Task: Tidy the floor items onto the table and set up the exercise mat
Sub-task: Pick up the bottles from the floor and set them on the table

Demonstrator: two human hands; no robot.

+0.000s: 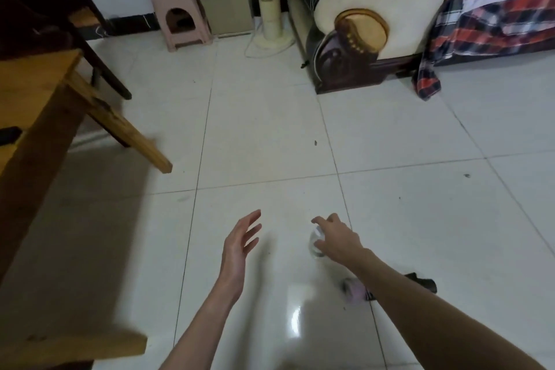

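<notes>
White tile floor (270, 135), wooden tabletop (36, 93) left. Right hand (336, 239) clamps small clear cup (316, 245), probably glass: light, slippery, fragile, grip sides. Left hand (240, 245) spread, empty.

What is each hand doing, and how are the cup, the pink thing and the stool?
left hand: open, holding nothing
right hand: fingers curled round the clear cup
clear cup: gripped, tilted
pink item: lying on the floor
pink stool: upright by the wall
</notes>
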